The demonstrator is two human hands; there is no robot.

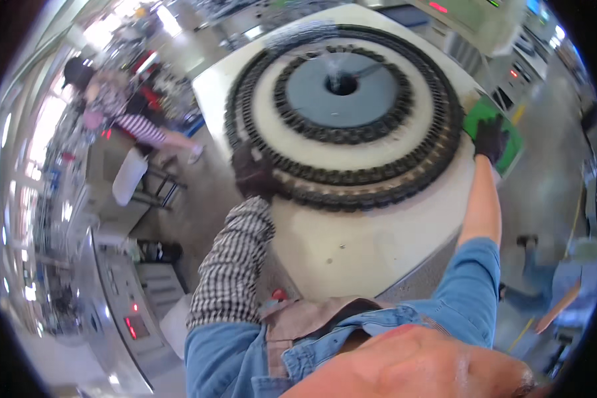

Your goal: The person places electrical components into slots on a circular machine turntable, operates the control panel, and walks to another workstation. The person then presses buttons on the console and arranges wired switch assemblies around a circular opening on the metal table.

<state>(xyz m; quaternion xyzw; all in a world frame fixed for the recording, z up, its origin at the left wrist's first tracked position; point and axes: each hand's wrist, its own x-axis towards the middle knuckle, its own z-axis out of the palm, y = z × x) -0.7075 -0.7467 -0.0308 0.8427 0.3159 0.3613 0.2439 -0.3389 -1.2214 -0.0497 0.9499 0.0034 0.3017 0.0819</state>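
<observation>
A large round white machine table [371, 239] carries rings of small black parts: an outer black ring [351, 179] and an inner ring around a grey centre disc [341, 99] with a hole. My left hand [252, 174], in a dark glove with a checked sleeve cover, rests on the outer ring at its near-left edge. My right hand [489, 138], also in a dark glove, lies flat on a green panel [504, 142] at the table's right edge. Whether the left fingers close on a part is hidden.
A grey control cabinet [123, 298] with red lights stands at lower left. Another person [123, 109] sits at the far left beside a stool and a white container [128, 176]. More machines line the back right. A person's legs [537, 265] show on the floor at right.
</observation>
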